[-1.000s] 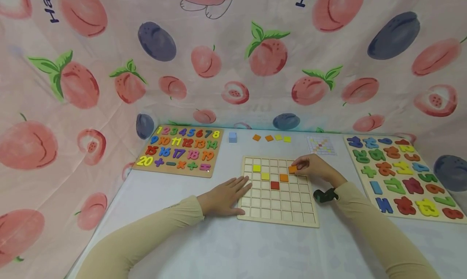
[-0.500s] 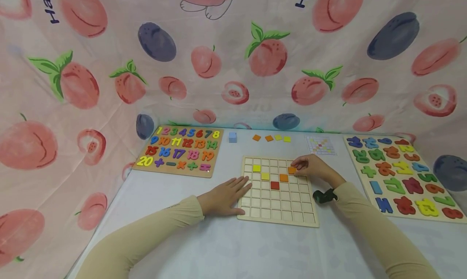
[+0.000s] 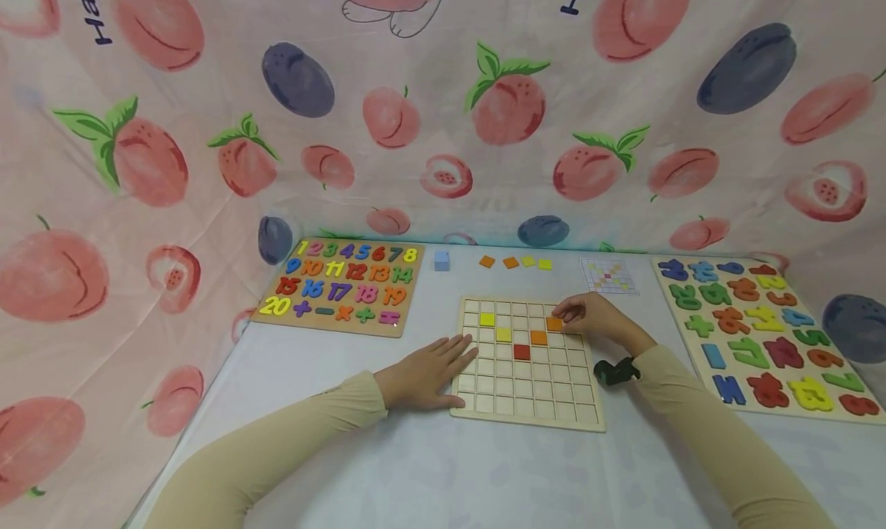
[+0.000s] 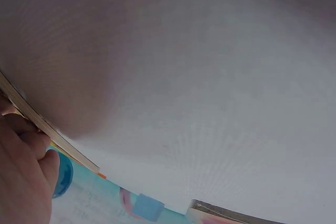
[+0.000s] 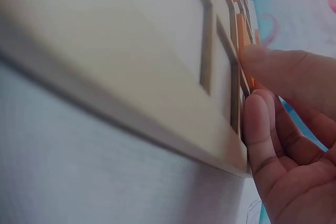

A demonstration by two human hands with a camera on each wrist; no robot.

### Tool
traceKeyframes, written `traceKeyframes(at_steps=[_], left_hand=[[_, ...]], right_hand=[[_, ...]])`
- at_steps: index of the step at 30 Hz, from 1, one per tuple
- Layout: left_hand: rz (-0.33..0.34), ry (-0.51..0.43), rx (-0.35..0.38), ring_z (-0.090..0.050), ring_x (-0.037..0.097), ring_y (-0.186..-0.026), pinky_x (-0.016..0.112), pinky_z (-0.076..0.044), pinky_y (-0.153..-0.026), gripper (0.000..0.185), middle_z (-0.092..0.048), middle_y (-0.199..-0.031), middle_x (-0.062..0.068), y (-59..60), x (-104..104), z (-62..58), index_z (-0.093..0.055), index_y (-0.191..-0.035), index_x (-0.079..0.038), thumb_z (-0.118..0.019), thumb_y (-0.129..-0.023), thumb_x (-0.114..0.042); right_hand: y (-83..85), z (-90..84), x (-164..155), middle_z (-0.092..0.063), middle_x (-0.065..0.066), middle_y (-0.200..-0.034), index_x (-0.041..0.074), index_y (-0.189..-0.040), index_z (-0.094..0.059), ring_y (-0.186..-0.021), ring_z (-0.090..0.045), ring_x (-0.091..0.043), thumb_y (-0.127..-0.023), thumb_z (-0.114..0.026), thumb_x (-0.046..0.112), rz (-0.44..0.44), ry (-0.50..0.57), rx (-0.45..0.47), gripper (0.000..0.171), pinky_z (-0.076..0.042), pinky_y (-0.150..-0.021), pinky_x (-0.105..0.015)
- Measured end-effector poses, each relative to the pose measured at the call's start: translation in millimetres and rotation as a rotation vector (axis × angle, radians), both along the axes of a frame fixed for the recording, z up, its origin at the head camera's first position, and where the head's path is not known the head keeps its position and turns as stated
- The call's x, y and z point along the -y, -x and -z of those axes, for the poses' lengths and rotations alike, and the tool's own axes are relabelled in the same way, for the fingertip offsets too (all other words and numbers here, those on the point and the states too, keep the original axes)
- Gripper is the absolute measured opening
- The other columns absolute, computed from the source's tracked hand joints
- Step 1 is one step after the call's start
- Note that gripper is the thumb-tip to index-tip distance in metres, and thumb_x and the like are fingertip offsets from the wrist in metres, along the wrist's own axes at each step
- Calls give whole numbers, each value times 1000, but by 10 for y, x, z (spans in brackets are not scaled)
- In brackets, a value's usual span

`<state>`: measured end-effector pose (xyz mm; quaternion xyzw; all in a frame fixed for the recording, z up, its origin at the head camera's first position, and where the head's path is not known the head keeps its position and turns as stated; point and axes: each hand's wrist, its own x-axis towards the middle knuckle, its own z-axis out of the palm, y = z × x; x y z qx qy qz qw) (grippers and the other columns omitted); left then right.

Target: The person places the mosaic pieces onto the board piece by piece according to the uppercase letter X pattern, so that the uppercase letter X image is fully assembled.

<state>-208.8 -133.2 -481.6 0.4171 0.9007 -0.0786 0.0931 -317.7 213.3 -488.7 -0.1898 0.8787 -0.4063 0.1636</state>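
The wooden grid board [image 3: 526,394] lies on the white table in front of me. My left hand [image 3: 422,374] rests with spread fingers on its left edge. At the top right of the grid, my right hand [image 3: 588,317] holds its bent fingers at an orange tile [image 3: 554,324], which lies in its cell. In the right wrist view, one fingertip sits against the orange tile [image 5: 242,32] while the other fingers curl by the board's edge. Two yellow tiles, one a yellow tile [image 3: 487,319] near the top left, a red tile [image 3: 522,352] and another orange tile [image 3: 538,337] form diagonals.
Behind the board lie two loose orange tiles [image 3: 511,262], two loose yellow tiles [image 3: 545,264], a blue cube [image 3: 441,261] and a printed pattern card [image 3: 609,276]. A number board [image 3: 339,287] stands left, another number puzzle board [image 3: 768,341] right. Fruit-print cloth surrounds the table.
The orange tile at my right hand has settled flat into its cell, slightly down and left. My right fingers have shifted a little on it; my left hand has stayed put.
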Motion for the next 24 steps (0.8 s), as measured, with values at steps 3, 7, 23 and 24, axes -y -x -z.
traceKeyframes(at_steps=[3, 7, 23, 24], left_hand=[[-2, -1, 2, -9, 24, -148, 36, -15, -120, 85, -6, -160, 12, 1, 0, 2, -8, -152, -10, -35, -92, -64], [-1, -2, 2, -9, 24, -148, 36, -15, -120, 85, -6, -160, 12, 1, 2, 2, -8, -152, -10, -35, -92, -64], [5, -6, -10, -11, 24, -148, 35, -16, -120, 85, -9, -159, 12, -5, 0, -8, -10, -152, -10, -35, -92, -64], [6, -7, -9, -11, 24, -148, 35, -16, -120, 85, -9, -159, 12, -7, -1, -12, -10, -152, -10, -35, -92, -64]], right_hand=[[10, 9, -2, -68, -18, -102, -2, -105, -68, -83, -59, -14, -78, -75, 8, -3, 0, -2, 30, -50, -70, -19], [15, 21, -6, -69, -17, -102, -1, -105, -68, -83, -60, -12, -78, -75, 8, -1, -1, -1, 29, -51, -71, -19], [58, -14, -25, -69, -14, -108, 1, -110, -67, -87, -63, -10, -78, -75, 14, -8, 12, 56, 35, -51, -78, -21], [69, -21, -27, -69, -14, -108, 2, -111, -66, -89, -63, -10, -79, -75, 15, -13, 8, 62, 36, -52, -80, -21]])
